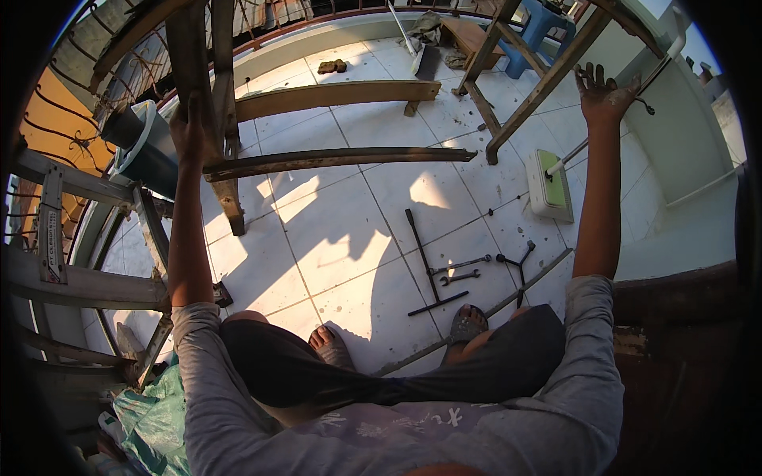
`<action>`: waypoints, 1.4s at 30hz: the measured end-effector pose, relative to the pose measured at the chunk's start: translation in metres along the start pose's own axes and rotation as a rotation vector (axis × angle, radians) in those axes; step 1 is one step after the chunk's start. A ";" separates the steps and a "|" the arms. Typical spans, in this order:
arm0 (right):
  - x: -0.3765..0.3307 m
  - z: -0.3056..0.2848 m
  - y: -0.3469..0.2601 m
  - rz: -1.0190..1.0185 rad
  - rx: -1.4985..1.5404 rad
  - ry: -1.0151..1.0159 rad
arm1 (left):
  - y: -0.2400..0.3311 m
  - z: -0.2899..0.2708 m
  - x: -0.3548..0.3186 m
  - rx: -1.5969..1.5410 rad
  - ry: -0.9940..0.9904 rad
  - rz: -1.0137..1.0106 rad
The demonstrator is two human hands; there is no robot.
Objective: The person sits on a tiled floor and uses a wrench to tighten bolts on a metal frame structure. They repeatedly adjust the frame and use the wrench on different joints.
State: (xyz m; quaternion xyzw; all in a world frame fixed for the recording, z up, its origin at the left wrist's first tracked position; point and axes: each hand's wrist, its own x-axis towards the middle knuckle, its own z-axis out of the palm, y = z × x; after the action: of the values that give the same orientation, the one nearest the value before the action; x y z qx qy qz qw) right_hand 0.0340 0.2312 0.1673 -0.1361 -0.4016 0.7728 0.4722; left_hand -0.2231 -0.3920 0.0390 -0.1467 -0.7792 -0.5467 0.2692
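Observation:
Both my arms are raised toward a rusty metal frame standing on a white tiled floor. My left hand (190, 131) is wrapped around the frame's upright left post (213, 87), just above a long crossbar (341, 159). My right hand (605, 94) is spread open in the air, fingers apart, beside the slanted right leg (548, 83) of the frame without gripping it. Below me I see my dark shorts and my two sandalled feet (468, 324).
On the tiles near my feet lie a T-shaped wrench (425, 266), two spanners (460, 270), a cross wrench (517, 262) and a long rod (476, 317). A green-and-white floor brush (552, 186) stands to the right. A blue bucket (147, 151) and railing are at left, a blue stool (533, 32) far back.

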 end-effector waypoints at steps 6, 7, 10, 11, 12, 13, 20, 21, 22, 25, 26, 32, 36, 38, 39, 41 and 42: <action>-0.047 0.074 -0.051 0.006 -0.005 -0.019 | -0.005 -0.006 -0.006 -0.004 0.006 0.000; -0.050 0.095 -0.054 0.063 -0.065 -0.032 | -0.001 -0.013 -0.008 0.044 0.000 0.001; 0.021 0.115 -0.056 0.148 -0.132 -0.185 | 0.019 -0.011 -0.029 0.080 -0.015 -0.006; 0.066 0.094 -0.057 0.136 -0.077 -0.314 | 0.030 -0.004 -0.041 0.034 -0.015 -0.014; 0.076 0.091 -0.053 0.093 -0.122 -0.256 | 0.038 -0.001 -0.052 0.005 -0.012 -0.024; 0.081 0.090 -0.051 0.052 -0.157 -0.202 | 0.051 -0.002 -0.062 0.013 -0.013 -0.010; 0.138 0.071 -0.063 0.046 -0.237 -0.124 | 0.101 0.007 -0.102 -0.050 -0.083 -0.048; 0.153 0.068 -0.068 0.044 -0.250 -0.113 | 0.111 0.013 -0.104 -0.092 -0.109 -0.088; 0.172 0.063 -0.077 0.020 -0.264 -0.127 | 0.119 0.018 -0.108 -0.135 -0.139 -0.137; 0.187 0.048 -0.083 -0.008 -0.314 -0.086 | 0.126 0.026 -0.112 -0.222 -0.278 -0.261; 0.186 0.042 -0.073 -0.016 -0.275 -0.096 | 0.129 0.028 -0.113 -0.234 -0.311 -0.270; 0.181 0.070 -0.084 0.055 -0.265 -0.065 | 0.124 0.042 -0.095 -0.239 -0.468 -0.276; 0.121 0.068 -0.103 -0.143 -0.008 0.081 | 0.105 0.025 -0.084 -0.359 -0.551 -0.198; 0.088 -0.008 -0.099 -0.252 0.166 0.055 | 0.111 0.044 -0.086 -0.562 -0.735 -0.130; 0.061 -0.037 -0.061 -0.218 0.151 -0.102 | 0.119 0.044 -0.081 -0.629 -0.899 -0.179; -0.018 -0.057 0.002 -0.162 0.076 -0.170 | 0.117 0.041 -0.074 -0.585 -1.011 -0.333; -0.090 -0.027 0.047 -0.057 0.022 0.032 | 0.112 0.033 -0.069 -0.576 -1.043 -0.318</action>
State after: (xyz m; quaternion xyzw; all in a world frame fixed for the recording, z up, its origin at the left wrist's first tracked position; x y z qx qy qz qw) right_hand 0.0672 0.1585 0.0999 -0.1316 -0.3893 0.7611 0.5019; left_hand -0.1174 -0.3166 0.0768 -0.3437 -0.6414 -0.6250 -0.2826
